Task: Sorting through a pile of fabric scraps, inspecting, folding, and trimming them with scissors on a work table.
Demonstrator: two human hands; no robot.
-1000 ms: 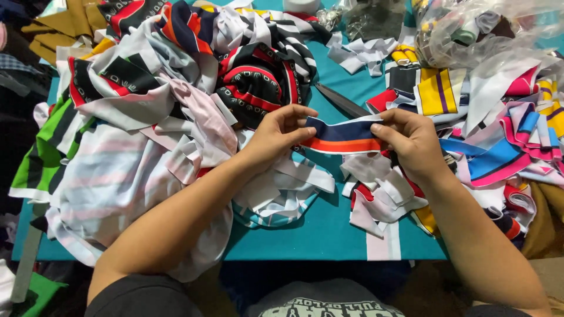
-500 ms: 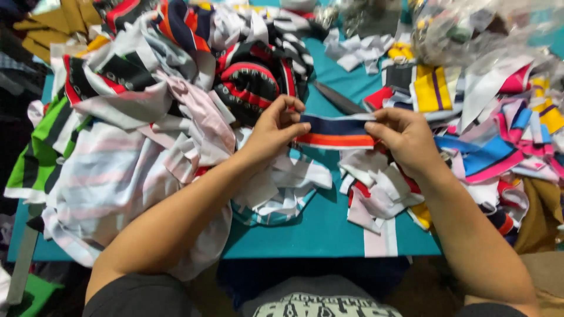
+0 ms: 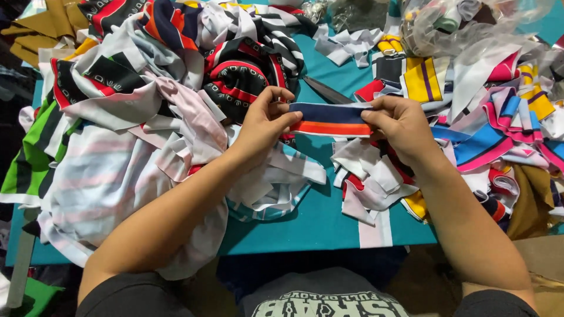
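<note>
1. Navy, white and orange bands ran along the striped fabric strip (image 3: 331,119), which was stretched level between both hands above the teal table (image 3: 320,220).
2. The left hand (image 3: 264,122) was closed on the strip's left end, thumb on top and fingers curled over the edge, pinching it firmly.
3. The right hand (image 3: 398,124) was closed on the strip's right end in the same way, fingers folded over the cloth.
4. The strip hung clear of the table, just above a heap of white and pale scraps (image 3: 370,176) lying between the forearms.
5. Behind the left hand sat a black and red patterned bundle (image 3: 244,76), close to the knuckles but apart from the strip.
6. A large pile of pale striped cloth (image 3: 111,176) spread across the left side of the table and under the left forearm.
7. Dark scissors (image 3: 326,91) lay on the teal surface just beyond the strip, partly hidden by it.
8. To the right lay a jumble of pink, blue and yellow trimmings (image 3: 499,135), touching the right wrist's far side.
9. A clear plastic bag (image 3: 452,29) with small items inside rested at the far right corner; its contents were too blurred to tell.
</note>
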